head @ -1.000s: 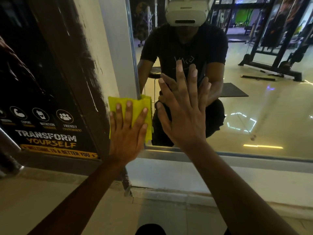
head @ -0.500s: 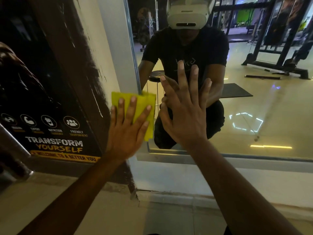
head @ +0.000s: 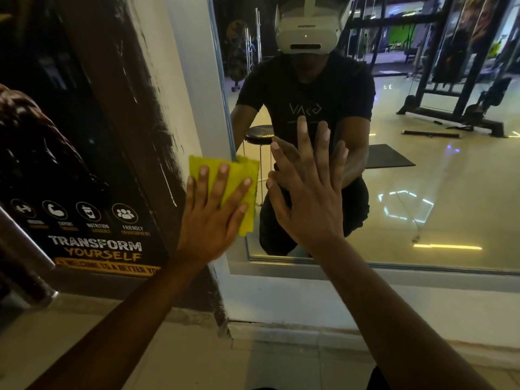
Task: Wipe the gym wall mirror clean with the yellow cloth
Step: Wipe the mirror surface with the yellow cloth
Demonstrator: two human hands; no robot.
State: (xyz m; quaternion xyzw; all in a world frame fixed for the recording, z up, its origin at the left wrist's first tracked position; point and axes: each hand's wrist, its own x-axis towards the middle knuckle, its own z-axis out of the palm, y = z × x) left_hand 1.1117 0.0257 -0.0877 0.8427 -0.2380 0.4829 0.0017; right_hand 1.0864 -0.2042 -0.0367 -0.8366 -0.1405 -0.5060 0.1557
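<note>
Wiping was underway: left hand, fingers flat, pressed the yellow cloth over the mirror frame's lower-left edge; right hand lay flat, empty, bracing the glass. Next, probably sweeping rightward.

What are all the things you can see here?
Yellow cloth: one, yellow, pressed flat over the mirror's left edge.
Wall mirror: one, silver-framed, right of the pillar.
Gym poster: one, black with white and orange words, far left.
Pillar: one, white, between poster and mirror.
Stool: one, black seat, seen in the mirror.
Floor mat: one, dark, seen in the mirror.
Left hand: fingers straight, pressing the cloth.
Right hand: flat on the glass.
</note>
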